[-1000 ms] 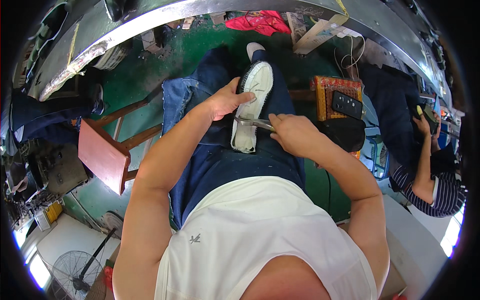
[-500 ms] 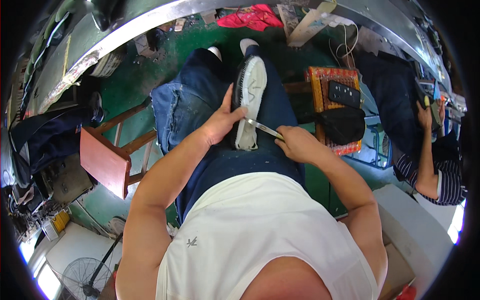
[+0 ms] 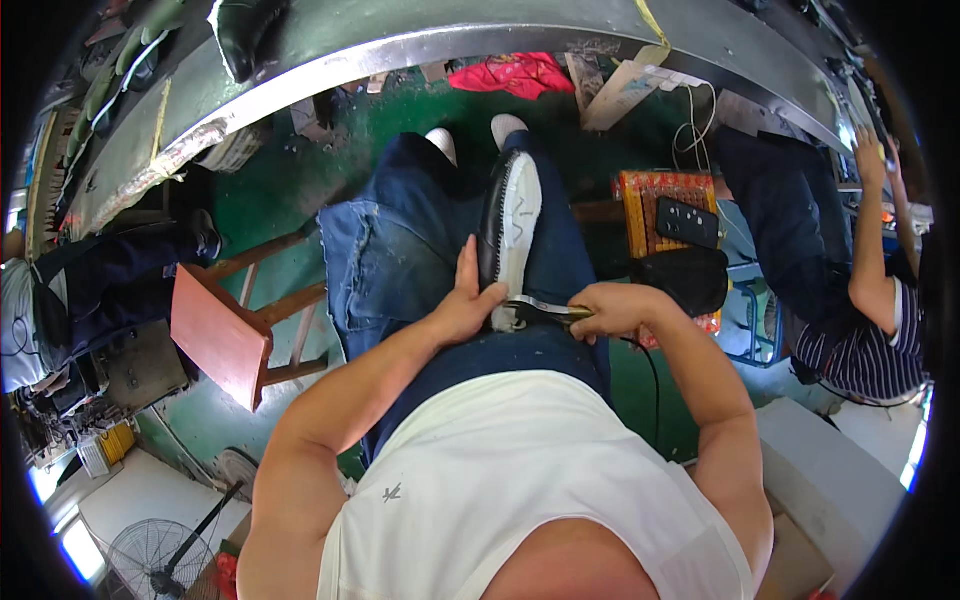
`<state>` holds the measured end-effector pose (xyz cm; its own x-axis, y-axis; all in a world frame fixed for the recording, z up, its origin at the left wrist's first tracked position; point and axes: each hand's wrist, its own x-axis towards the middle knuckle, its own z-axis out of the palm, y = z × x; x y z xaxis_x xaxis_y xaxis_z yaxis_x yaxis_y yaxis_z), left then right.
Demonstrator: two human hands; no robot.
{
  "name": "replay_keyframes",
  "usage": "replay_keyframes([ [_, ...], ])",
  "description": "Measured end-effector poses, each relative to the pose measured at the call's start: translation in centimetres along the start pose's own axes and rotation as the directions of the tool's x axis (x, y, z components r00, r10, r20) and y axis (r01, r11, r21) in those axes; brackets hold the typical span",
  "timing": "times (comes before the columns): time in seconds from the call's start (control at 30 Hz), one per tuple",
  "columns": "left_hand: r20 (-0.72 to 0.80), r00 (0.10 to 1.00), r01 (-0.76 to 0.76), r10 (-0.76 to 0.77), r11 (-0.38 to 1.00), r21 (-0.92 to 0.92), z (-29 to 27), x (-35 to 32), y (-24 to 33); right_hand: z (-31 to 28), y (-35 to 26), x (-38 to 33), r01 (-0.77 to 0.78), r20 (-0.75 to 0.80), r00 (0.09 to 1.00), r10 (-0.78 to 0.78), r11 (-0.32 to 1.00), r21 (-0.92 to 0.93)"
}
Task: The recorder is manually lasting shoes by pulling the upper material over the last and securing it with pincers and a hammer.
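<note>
Long steel workbench (image 3: 420, 60) curves across the top, wooden stool (image 3: 225, 335) sits off to the person's left, same as half a second ago. The shoe (image 3: 512, 235) lies sole-up along the lap on the jeans, pretty much where it was, just a bit more centred in view now. Left hand (image 3: 462, 305) is pressed flat against the shoe's side, fingers together, thumb near the heel. Right hand (image 3: 612, 308) is fisted tight round the metal tool (image 3: 540, 308), whose tip touches the heel end, like before.
</note>
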<state>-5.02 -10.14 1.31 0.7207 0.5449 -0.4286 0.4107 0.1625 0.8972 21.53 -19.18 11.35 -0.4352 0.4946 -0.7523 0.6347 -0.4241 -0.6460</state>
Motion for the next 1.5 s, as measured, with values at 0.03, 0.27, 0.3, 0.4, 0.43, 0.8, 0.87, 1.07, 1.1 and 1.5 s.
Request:
replay_keyframes([
  [0.03,0.007,0.998,0.055,-0.055,0.997,-0.059,0.0,0.2,0.0,-1.1,-1.0,-1.1,-0.082,0.064,0.995,0.076,0.992,0.096],
  [0.27,-0.046,0.999,0.004,-0.010,0.992,-0.127,-0.1,1.1,0.4,-2.5,-3.7,1.9,0.203,-0.568,0.812,-0.134,0.977,0.060],
  [0.3,-0.051,0.999,0.016,-0.016,1.000,0.008,-0.2,1.1,1.5,-2.4,-3.0,3.5,0.300,-0.751,0.583,-0.312,0.941,-0.158],
  [0.4,-0.073,0.997,-0.011,0.019,0.994,0.109,-0.9,0.6,1.3,-3.8,-2.4,5.0,0.146,-0.571,0.820,-0.030,0.976,0.160],
  [0.43,-0.082,0.995,-0.057,0.063,0.996,0.072,-1.4,0.8,0.9,-3.1,-1.5,4.6,0.250,-0.569,0.822,-0.026,0.914,0.319],
  [0.8,-0.120,0.980,-0.196,0.156,0.826,-0.528,-16.3,3.2,23.6,1.4,6.5,6.0,0.397,-0.605,0.791,0.096,0.672,0.625],
  [0.87,-0.172,0.963,-0.265,0.208,0.848,-0.460,-19.3,10.0,30.3,0.5,6.4,5.9,0.379,-0.610,0.786,0.098,0.704,0.601],
  [1.07,-0.360,0.788,-0.125,0.499,0.703,0.701,-29.4,33.0,41.7,-0.4,7.8,6.4,0.397,-0.565,0.819,0.099,0.612,0.684],
  [1.1,-0.307,0.791,0.086,0.530,0.400,0.912,-28.7,34.8,41.2,-0.4,8.0,6.3,0.400,-0.571,0.814,0.105,0.610,0.684],
  [1.5,-0.132,0.323,0.180,0.937,0.076,0.981,-34.0,18.5,31.0,-1.7,7.5,5.7,0.390,-0.515,0.846,0.138,0.498,0.774],
])
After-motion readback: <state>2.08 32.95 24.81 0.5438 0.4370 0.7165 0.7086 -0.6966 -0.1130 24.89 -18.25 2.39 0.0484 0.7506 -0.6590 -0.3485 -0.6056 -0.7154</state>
